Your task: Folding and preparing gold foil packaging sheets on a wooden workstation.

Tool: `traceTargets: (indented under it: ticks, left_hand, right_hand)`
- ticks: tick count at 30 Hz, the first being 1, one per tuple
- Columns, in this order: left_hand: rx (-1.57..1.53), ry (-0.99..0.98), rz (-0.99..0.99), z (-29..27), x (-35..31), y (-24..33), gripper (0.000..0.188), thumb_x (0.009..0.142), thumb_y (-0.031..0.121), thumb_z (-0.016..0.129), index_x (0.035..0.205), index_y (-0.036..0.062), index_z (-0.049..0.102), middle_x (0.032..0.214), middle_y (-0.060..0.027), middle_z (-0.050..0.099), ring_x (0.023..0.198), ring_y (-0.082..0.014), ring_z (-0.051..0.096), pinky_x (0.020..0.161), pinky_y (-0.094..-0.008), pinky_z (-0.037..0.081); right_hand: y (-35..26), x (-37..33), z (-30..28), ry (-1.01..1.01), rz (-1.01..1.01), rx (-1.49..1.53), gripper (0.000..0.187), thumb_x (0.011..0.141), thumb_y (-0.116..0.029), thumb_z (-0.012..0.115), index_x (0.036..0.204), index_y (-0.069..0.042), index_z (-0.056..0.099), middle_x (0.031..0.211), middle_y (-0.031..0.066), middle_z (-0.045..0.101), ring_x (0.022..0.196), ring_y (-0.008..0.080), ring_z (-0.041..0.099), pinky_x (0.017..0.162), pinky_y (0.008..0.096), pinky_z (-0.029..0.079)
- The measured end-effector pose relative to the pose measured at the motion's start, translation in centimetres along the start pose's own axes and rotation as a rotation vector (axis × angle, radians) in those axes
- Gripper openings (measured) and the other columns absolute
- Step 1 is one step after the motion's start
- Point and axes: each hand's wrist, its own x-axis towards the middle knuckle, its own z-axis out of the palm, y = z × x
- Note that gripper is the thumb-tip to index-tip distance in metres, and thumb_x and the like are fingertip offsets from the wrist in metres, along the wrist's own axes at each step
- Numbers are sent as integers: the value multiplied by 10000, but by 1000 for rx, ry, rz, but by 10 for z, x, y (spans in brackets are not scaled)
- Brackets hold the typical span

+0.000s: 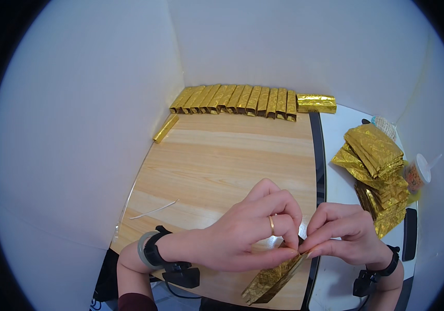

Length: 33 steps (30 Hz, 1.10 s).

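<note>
Pinches the foil (271, 279) by its upper end, with thumb and fingers of left hand (248, 233) and right hand (348, 233) clamped on it almost fingertip to fingertip. Leaves the lower end slanting free over the near right of the wooden tabletop (216, 166). Could tear or crease askew there if tugged unevenly; could spring open if released early; could twist for want of support at the loose end. Farther out, to the left, a white strand (155, 209); to the right, a foil pile (374, 147); at the back, a row of tubes (253, 101).
</note>
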Motion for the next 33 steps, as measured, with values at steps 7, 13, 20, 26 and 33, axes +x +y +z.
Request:
traceTargets:
  ticks: [7, 13, 20, 26, 33]
  left_hand:
    - [-19, 24, -28, 4, 0, 1, 120, 784, 100, 725, 772, 145, 615, 942, 8, 530, 925, -204, 429, 835, -329, 322]
    - [-50, 25, -39, 7, -1, -1, 134, 782, 95, 717, 757, 136, 591, 938, -2, 525, 917, -214, 421, 847, -342, 320]
    - [-29, 22, -50, 8, -2, -3, 134, 793, 113, 712, 770, 130, 581, 942, -8, 515, 925, -220, 414, 852, -343, 319]
    - [-25, 5, -42, 13, -3, -9, 128, 801, 116, 714, 765, 125, 592, 964, -22, 513, 937, -223, 423, 846, -336, 339]
    - [-151, 436, -240, 1, -2, -18, 199, 862, 86, 628, 1040, 62, 543, 1024, -38, 526, 882, -135, 471, 785, -277, 396]
  right_hand:
    - [-1, 0, 1, -6, 0, -22, 147, 788, -73, 761, 934, -61, 750, 828, 32, 631, 721, 127, 606, 602, 252, 468]
    - [0, -1, 4, -9, 21, -21, 141, 794, -78, 760, 933, -62, 748, 833, 32, 636, 718, 128, 610, 598, 252, 471]
    - [-3, -2, 4, -30, 31, -99, 134, 794, -79, 766, 926, -66, 744, 806, 25, 615, 687, 135, 594, 577, 256, 458]
    - [-2, 1, 4, -73, -58, -193, 106, 790, -76, 768, 892, -70, 741, 774, 28, 589, 637, 140, 540, 554, 257, 413]
    - [11, -2, -6, 256, 73, -30, 58, 804, -14, 728, 861, -7, 718, 746, 10, 550, 662, 73, 496, 561, 222, 368]
